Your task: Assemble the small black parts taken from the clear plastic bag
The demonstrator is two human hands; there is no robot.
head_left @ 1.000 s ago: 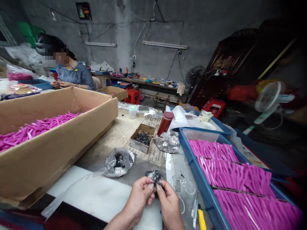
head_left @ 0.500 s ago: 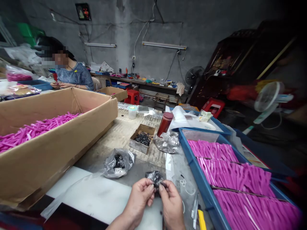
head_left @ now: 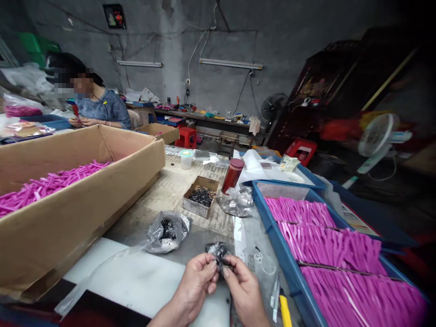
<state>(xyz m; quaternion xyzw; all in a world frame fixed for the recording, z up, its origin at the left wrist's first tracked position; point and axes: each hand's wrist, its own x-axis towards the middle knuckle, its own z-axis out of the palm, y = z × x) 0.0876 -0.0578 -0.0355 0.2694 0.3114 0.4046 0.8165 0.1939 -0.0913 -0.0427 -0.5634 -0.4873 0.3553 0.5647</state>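
My left hand (head_left: 196,284) and my right hand (head_left: 244,290) meet at the bottom middle, fingertips pinched together on a small crumpled plastic bag of black parts (head_left: 218,252). Both hands grip that bag just above the table. A second, larger plastic bag of black parts (head_left: 166,230) lies on the table a little to the left. Behind it stands a small open cardboard box of black parts (head_left: 201,196).
A long cardboard box (head_left: 85,200) of pink strips fills the left. A blue tray (head_left: 279,245) of pink strips lies on the right. A red cylinder (head_left: 232,175), a foil bag (head_left: 237,203) and a lidded cup (head_left: 185,159) stand further back. Another person (head_left: 97,106) sits at the far left.
My hands have stayed together on the small bag, with the fingers shifting slightly. The view has drifted a little to the right.
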